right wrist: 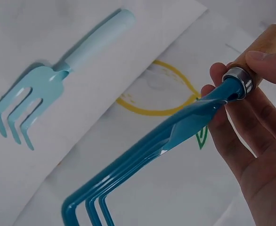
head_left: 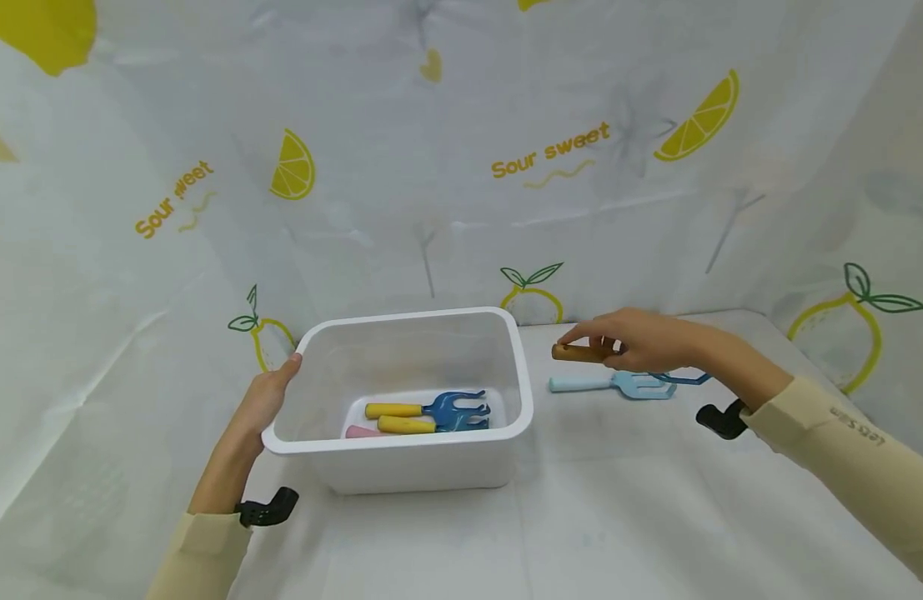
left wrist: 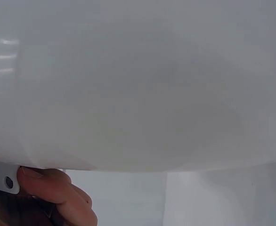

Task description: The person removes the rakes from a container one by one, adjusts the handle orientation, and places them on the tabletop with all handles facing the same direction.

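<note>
My left hand [head_left: 264,402] grips the left rim of a white plastic tub [head_left: 423,465], thumb over the edge. In the left wrist view the tub's outer wall [left wrist: 142,94] hides most of the work. Pinched by its wooden handle, a blue garden hand fork [right wrist: 175,129] is held by my right hand [head_left: 649,340] above the table, right of the tub; its bent tines point away from the palm. Just below it on the table lies a light blue hand fork [head_left: 632,384]. Inside the tub are two blue hand forks with yellow handles [head_left: 393,410] and a pink handle [head_left: 362,432], partly hidden by the front rim.
A white table [head_left: 619,500] lies under everything. Behind and at the sides hangs a white sheet [head_left: 386,242] printed with lemons and lettering. The table's back edge runs just beyond the right hand.
</note>
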